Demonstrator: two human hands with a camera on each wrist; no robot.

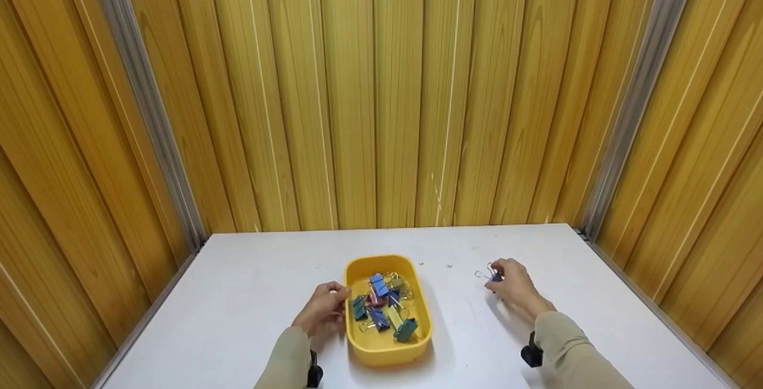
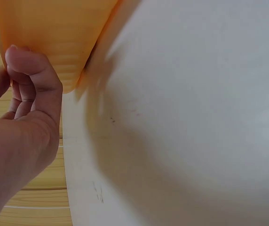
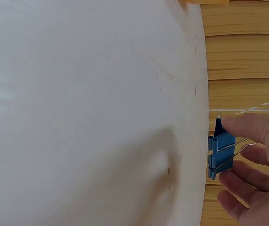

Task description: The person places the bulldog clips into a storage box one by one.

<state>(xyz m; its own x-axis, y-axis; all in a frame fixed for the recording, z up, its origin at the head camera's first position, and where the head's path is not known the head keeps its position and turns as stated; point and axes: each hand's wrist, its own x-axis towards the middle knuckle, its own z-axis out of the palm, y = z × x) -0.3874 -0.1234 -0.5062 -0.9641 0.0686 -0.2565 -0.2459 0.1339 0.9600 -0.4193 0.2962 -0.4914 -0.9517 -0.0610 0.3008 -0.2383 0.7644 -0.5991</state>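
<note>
1. Far left first: the left hand [image 1: 322,308] is parked against the left rim of the yellow oval plastic tray [image 1: 387,350]. In the left wrist view the fingers [image 2: 28,77] are curled loosely beside the tray's outer wall [image 2: 50,33], touching or almost touching it. I can't tell if it's really gripping the rim, but nothing sits between the fingers. Looks like a steadying job more than anything.

2. Middle: the tray sits on the white bench [image 1: 238,293], near the front edge, and has a pile of coloured metal binder clips [image 1: 384,308] in it: blue, teal, a pale yellow one, something pinkish. They're jumbled on top of each other.

3. Right: the right hand [image 1: 515,288] is out on the bare bench, well apart from the tray, pinching a small blue binder clip with wire handles [image 3: 219,153]. Thumb on one side, fingertips [image 3: 240,172] on the other, clip body held right at the bench surface, handles pointing back into the hand.

4. My read on the step: one clip is out of the tray and is being set down or handled on the right side of the bench. Next move probably calls for letting go cleanly so it stays put, then reaching back left over the tray rim for another.

5. Pose: both forearms in beige sleeves come in low from the near edge, wrists close to the bench, left angled in toward the tray, right angled outward and farther away.
</note>
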